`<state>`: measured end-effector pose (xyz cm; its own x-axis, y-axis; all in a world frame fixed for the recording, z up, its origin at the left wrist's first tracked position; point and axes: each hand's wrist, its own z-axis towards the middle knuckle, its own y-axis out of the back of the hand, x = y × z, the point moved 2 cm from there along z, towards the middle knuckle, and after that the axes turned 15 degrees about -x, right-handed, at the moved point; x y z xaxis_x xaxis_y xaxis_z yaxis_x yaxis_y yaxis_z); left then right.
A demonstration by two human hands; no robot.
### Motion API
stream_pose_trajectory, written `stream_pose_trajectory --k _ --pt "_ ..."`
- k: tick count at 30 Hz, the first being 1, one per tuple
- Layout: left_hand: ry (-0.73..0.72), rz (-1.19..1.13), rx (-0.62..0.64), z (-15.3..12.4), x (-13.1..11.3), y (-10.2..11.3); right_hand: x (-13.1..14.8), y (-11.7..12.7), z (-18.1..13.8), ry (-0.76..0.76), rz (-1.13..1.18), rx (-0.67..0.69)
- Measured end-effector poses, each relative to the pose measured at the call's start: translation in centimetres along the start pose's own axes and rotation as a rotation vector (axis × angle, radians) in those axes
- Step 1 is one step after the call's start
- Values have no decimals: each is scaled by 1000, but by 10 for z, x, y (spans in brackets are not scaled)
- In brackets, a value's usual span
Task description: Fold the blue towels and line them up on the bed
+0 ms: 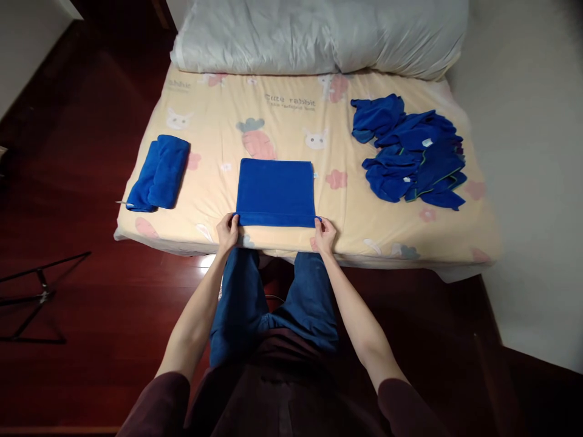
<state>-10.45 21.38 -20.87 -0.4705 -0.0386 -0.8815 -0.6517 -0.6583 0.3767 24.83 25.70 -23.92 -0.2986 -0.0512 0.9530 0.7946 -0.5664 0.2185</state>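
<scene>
A blue cloth [276,187] lies flat as a rectangle near the front edge of the bed, with a narrow strip folded over along its near side. My left hand [228,232] pinches the near left corner of that strip. At the near right corner, my right hand [325,234] grips the same strip between thumb and fingers. A small pale tag shows on the cloth's right side. Both hands are closed, and the strip is stretched straight between them.
Two rolled blue cloths [167,172] lie at the bed's left edge. A loose heap of blue cloths [414,152] is on the right. Behind is a bulky grey-white quilt [319,36]. The patterned sheet [209,182] covers the bed; a black tripod leg [40,279] stands on the floor.
</scene>
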Motion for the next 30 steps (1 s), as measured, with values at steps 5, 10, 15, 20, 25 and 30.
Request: stream_pose_trajectory --k 5,10,15,20,25,30 --pt "89 -121 9 2 10 2 -5 2 4 -5 33 36" --pt "111 -72 17 6 7 1 2 1 4 16 -8 56" --pt "42 25 22 4 0 0 9 0 3 54 -32 61" --pt "-38 146 0 0 -3 -2 7 -8 0 40 -77 55" --pt "-89 235 -15 -3 -5 -6 11 -11 -4 169 -244 18" --pt "-118 271 -70 -8 -8 -8 14 -12 -6 206 -360 -51"
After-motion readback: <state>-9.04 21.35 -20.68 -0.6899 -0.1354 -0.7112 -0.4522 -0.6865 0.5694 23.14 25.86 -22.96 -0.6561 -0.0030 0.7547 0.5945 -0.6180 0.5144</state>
